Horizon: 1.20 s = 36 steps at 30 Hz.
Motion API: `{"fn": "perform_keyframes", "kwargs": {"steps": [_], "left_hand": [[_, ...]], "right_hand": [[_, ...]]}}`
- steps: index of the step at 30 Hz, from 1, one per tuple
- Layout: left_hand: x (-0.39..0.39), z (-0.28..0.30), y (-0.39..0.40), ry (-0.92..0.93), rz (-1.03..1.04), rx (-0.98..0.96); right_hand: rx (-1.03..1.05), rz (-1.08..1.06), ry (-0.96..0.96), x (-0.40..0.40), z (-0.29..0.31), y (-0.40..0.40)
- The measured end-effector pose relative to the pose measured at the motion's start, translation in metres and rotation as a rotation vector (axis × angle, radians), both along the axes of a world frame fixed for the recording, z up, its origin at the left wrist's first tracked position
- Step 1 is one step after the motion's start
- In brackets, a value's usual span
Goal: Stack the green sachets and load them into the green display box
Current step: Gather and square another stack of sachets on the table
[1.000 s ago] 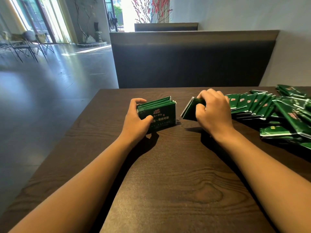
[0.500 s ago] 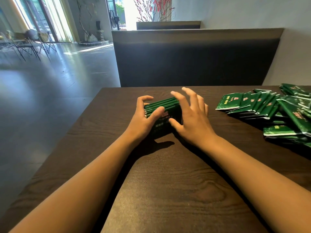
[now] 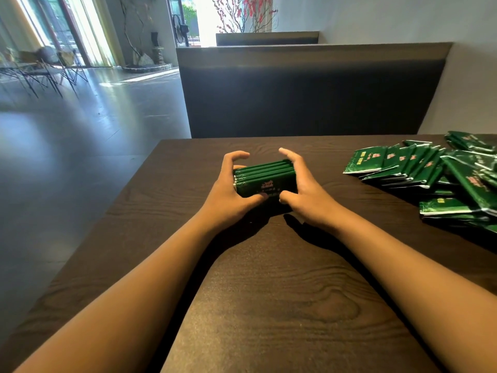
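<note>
Stack of green sachets (image 3: 265, 179): standing on edge on the dark wood-grain counter (image 3: 269, 305), near its middle, printed face toward the camera, long edges roughly level. Top edges of several sachets visible as parallel green bands, pressed together.

Left hand (image 3: 228, 188): at the left end of the stack. Thumb laid across the lower front face; fingers (image 3: 238, 156) curled over the far upper corner (holding the stack, not spread). Forearm running down to the lower left corner of the view.

Right hand (image 3: 305, 189): at the right end of the stack. Thumb bent against the lower front corner, palm against the end; fingers (image 3: 289, 154) bent over the far top edge, one raised a little above it. Stack clamped between the two hands.

Loose green sachets (image 3: 430, 173): on the same counter, well apart to the right, fanned in an overlapping row with more lying flat and crosswise near the right edge of the view (some cut off by the frame). White and red print on the faces; text too small to read.

Surroundings: dark padded bench back (image 3: 309, 90) just behind the counter's far edge; a second partition beyond it; red-blossomed branches (image 3: 244, 12) above that. Grey polished floor (image 3: 67, 144) to the left, with wire-legged chairs (image 3: 45, 68) near bright windows.
</note>
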<state>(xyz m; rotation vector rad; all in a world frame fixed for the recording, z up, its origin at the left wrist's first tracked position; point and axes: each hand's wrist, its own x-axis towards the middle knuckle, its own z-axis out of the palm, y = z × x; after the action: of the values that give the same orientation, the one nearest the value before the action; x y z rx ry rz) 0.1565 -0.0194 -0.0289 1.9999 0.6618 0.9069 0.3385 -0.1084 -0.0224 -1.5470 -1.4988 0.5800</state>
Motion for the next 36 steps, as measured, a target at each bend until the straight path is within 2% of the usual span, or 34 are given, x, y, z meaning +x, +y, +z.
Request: {"fn": "perform_keyframes", "kwargs": {"steps": [4, 8, 10, 12, 15, 17, 19, 21, 25, 28, 30, 32, 36], "left_hand": [[0.0, -0.001, 0.001, 0.01, 0.029, -0.002], [0.0, 0.0, 0.002, 0.022, 0.071, -0.029], [-0.001, 0.0, 0.002, 0.024, 0.071, -0.05], [-0.001, 0.001, 0.001, 0.02, 0.067, -0.055], [-0.001, 0.001, 0.0, 0.022, 0.076, -0.057], [-0.001, 0.001, 0.001, 0.019, 0.087, -0.054], [-0.001, 0.001, 0.001, 0.012, 0.097, -0.054], [0.0, 0.001, 0.001, 0.006, 0.102, -0.056], [0.0, 0.001, 0.002, -0.02, 0.144, -0.064], [-0.002, -0.001, 0.004, -0.051, 0.196, -0.086], [-0.002, -0.002, 0.004, -0.062, 0.201, -0.094], [-0.002, -0.002, 0.003, -0.058, 0.191, -0.087], [-0.001, -0.001, 0.001, -0.058, 0.175, -0.089]], "right_hand": [[0.028, 0.002, -0.138, 0.004, 0.002, -0.001], [0.123, -0.288, -0.32, 0.027, 0.006, -0.002], [-0.002, -0.498, -0.522, 0.046, 0.008, -0.004], [-0.235, -0.64, -0.705, 0.065, 0.007, -0.008], [-0.516, -0.687, -0.829, 0.082, 0.002, -0.01], [-0.63, -0.656, -0.849, 0.085, -0.001, -0.009], [-0.625, -0.619, -0.861, 0.083, -0.002, -0.008], [-0.546, -0.572, -0.841, 0.077, 0.0, -0.006], [-0.373, -0.467, -0.626, 0.058, 0.009, -0.005], [-0.272, -0.51, -0.696, 0.047, 0.01, -0.008], [-0.318, -0.57, -0.79, 0.044, 0.011, -0.009], [-0.457, -0.583, -0.857, 0.043, 0.011, -0.01], [-0.543, -0.542, -0.794, 0.044, 0.011, -0.01]]}}
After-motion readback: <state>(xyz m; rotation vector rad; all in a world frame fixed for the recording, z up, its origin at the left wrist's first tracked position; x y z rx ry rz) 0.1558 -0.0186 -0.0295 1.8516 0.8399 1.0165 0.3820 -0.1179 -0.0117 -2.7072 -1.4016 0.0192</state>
